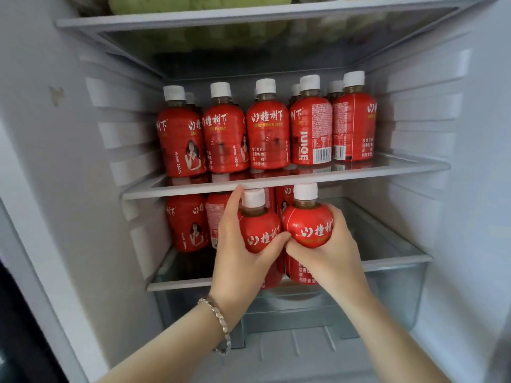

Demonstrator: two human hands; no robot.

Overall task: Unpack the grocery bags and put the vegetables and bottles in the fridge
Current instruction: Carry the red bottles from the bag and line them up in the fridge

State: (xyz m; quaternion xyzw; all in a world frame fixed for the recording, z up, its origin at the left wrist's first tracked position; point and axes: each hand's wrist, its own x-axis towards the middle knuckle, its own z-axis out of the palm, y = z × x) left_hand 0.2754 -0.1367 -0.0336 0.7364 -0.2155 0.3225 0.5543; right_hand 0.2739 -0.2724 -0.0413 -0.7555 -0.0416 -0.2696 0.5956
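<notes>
Pretty far along on the bottles, I'd say. The top shelf point(193, 20) has something green and lumpy on it point(166, 4), probably vegetables, but it's mostly cut off. The middle shelf point(276, 186) is packed edge to edge with red juice bottles point(266, 134). On the lower shelf point(177, 286) a few more point(186, 222) stand at the left end and the right half is bare. No bags in view, so no clue what's left.

Left hand point(237, 252), with a metal link bracelet point(221, 322) on the wrist, is wrapped round one bottle point(260, 230). Right hand point(326, 252) grips another point(308, 222), touching the first. Both are at the lower shelf's front edge with their bases hidden, so I can't tell if they're set down.

The bottles are squat rounded plastic with glossy red sleeves, white caps and brownish drink at the neck. The shelves are clear glass with white trim, and there's a see-through drawer point(401, 294) below
</notes>
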